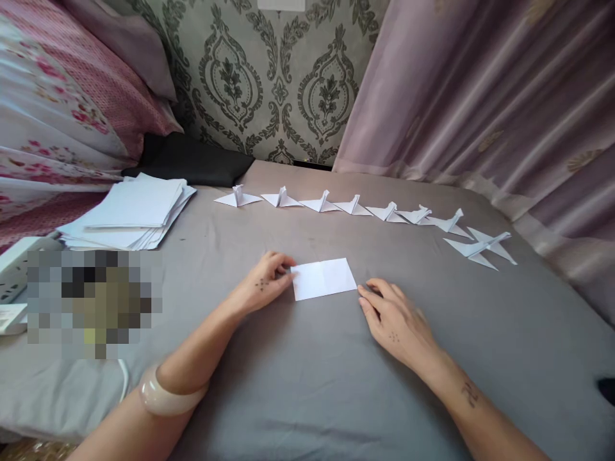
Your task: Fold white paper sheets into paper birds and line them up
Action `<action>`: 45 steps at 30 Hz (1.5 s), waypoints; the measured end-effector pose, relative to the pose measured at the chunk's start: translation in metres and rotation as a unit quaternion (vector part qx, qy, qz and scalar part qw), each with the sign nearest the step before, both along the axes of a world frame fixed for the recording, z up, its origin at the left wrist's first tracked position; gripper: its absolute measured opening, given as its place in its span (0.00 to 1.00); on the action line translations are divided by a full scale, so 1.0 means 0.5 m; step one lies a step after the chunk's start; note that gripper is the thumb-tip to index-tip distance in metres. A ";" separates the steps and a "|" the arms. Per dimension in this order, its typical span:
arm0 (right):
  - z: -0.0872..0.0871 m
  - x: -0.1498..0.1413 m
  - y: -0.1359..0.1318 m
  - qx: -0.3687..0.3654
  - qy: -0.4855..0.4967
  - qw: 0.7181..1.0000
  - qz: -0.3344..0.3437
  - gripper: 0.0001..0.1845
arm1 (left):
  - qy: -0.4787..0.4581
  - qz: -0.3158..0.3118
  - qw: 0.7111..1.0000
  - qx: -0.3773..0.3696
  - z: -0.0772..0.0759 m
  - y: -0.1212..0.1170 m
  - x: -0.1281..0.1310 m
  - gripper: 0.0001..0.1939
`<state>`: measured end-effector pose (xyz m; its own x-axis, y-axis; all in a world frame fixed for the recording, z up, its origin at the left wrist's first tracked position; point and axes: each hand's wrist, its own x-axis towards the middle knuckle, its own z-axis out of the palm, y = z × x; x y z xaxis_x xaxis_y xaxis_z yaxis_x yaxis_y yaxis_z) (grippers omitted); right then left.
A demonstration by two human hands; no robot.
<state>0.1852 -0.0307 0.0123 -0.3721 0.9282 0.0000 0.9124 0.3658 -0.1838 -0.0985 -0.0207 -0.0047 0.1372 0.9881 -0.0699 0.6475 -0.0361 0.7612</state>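
A small white rectangular sheet of paper (325, 278), apparently folded, lies flat on the grey cloth in front of me. My left hand (266, 278) has its thumb and index finger at the paper's left edge, gripping it there. At the opposite end, my right hand (396, 320) rests with loosely bent, slightly parted fingers. Its fingertips are beside the paper's lower right corner, touching or nearly touching it. Behind the paper, several folded white paper planes (323, 203) stand in a curved row, the rightmost one (483, 246) with two pairs of wings.
A stack of white paper sheets (132, 205) lies at the back left, near a black folded item (192, 160). A white power strip (16, 269) and a blurred-out area (96, 301) are at the left. Curtains (480, 96) hang along the right side.
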 end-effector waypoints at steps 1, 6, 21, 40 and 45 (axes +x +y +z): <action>-0.002 0.006 0.009 -0.017 0.032 0.999 -0.017 0.18 | -0.003 0.050 0.999 0.003 -0.002 0.003 0.001 0.12; -0.022 0.006 0.042 -0.050 0.141 0.985 -0.081 0.17 | 0.008 0.075 0.997 0.005 -0.011 0.015 0.010 0.15; 0.003 -0.118 0.092 -0.075 0.112 0.983 0.128 0.33 | 0.001 0.041 0.998 0.038 -0.014 -0.002 0.034 0.18; -0.002 -0.122 0.143 -0.006 0.006 0.975 0.222 0.17 | -0.088 0.106 0.990 0.016 -0.003 0.010 0.031 0.16; 0.022 -0.120 0.144 0.065 0.049 0.964 0.254 0.10 | -0.092 0.166 0.980 0.060 0.008 0.011 0.025 0.17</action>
<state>0.1250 0.0416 0.0235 -0.7710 0.6160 0.1616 0.5901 0.7865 -0.1824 -0.0858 -0.0153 -0.0006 -0.1943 0.9799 0.0454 0.4912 0.0571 0.8692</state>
